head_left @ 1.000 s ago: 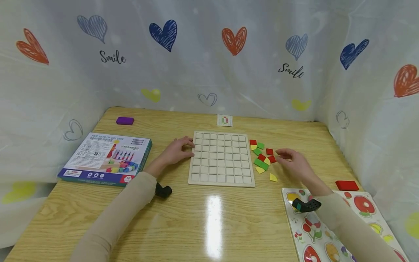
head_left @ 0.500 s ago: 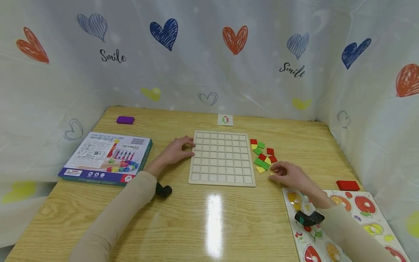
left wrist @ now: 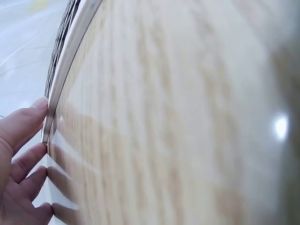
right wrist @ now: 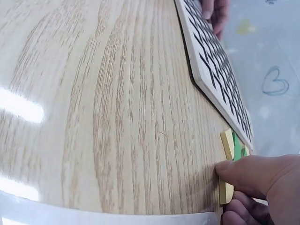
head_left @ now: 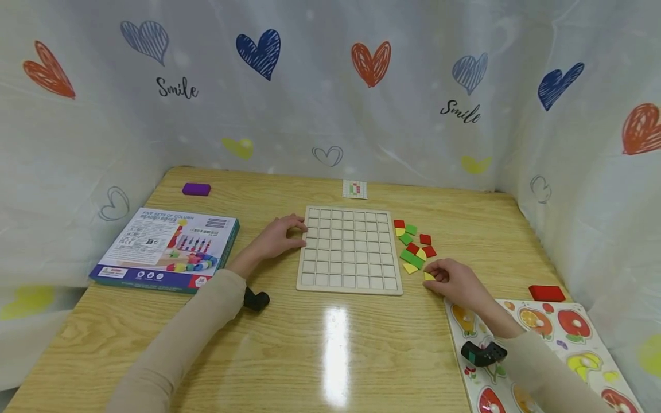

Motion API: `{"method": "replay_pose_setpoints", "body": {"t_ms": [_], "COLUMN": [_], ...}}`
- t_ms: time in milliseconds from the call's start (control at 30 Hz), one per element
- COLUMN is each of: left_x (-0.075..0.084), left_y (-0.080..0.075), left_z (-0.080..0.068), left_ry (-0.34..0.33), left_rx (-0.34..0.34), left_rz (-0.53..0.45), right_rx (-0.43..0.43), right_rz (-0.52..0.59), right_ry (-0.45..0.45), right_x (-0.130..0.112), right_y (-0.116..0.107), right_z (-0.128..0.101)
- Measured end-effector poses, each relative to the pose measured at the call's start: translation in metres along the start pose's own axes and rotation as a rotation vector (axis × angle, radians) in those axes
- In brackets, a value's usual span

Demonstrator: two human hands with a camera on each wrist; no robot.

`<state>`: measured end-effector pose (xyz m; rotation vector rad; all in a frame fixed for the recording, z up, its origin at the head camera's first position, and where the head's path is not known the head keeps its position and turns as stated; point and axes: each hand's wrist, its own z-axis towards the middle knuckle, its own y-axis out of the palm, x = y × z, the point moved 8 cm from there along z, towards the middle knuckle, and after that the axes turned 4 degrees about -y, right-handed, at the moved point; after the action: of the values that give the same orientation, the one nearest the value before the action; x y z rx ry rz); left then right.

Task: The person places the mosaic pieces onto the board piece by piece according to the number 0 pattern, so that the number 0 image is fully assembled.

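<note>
A square wooden board (head_left: 349, 250) with a grid of shallow cells lies mid-table. My left hand (head_left: 279, 236) rests at its left side, thumb and fingertips against the edge; in the left wrist view the thumb (left wrist: 30, 119) touches the board's rim and the other fingertips come down to the tabletop. Right of the board, my right hand (head_left: 457, 281) pinches a yellow quarter-round tile (right wrist: 226, 192) between thumb and fingers, low at the table. Close by lie loose tiles: green squares (head_left: 411, 229), red squares (head_left: 425, 238) and other yellow pieces (head_left: 410, 268).
Behind the board is a small pattern card (head_left: 354, 189). A boxed bead set (head_left: 165, 249) lies at left, with a purple block (head_left: 197, 189) beyond it. Under my right forearm is a fruit puzzle board (head_left: 560, 344); a red block (head_left: 547, 293) sits behind it.
My right hand has come nearer to me, from beside the red tiles to the separate yellow tile, and now pinches it. The left hand stays at the board's edge.
</note>
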<state>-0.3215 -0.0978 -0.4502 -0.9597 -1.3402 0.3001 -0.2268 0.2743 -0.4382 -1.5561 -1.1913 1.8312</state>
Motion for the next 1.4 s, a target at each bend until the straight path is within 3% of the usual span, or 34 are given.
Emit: {"method": "replay_pose_setpoints", "body": {"t_ms": [267, 433, 600, 767, 1000, 1400], "left_x": [0.000, 0.003, 0.004, 0.003, 0.005, 0.007], "left_y": [0.000, -0.001, -0.001, -0.001, 0.000, -0.002], "left_z": [0.001, 0.001, -0.001, -0.002, -0.003, -0.003], "left_ry": [0.003, 0.009, 0.019, 0.009, 0.020, 0.056], "left_rx": [-0.003, -0.002, 0.002, 0.008, 0.003, 0.017], "left_rz": [0.030, 0.016, 0.013, 0.008, 0.014, 0.015], "right_rx": [-0.019, -0.013, -0.009, -0.029, -0.067, -0.096], "right_rz": [-0.106, -0.076, -0.031, -0.002, 0.063, 0.019], "right_ry": [-0.076, -0.169, -0.236, -0.220, -0.218, -0.289], "right_x": [-0.015, -0.034, -0.056, -0.070, -0.082, -0.105], "right_y": [-0.001, -0.005, -0.008, -0.005, 0.014, 0.044], "right_z": [0.003, 0.016, 0.039, 0.065, 0.102, 0.163]}}
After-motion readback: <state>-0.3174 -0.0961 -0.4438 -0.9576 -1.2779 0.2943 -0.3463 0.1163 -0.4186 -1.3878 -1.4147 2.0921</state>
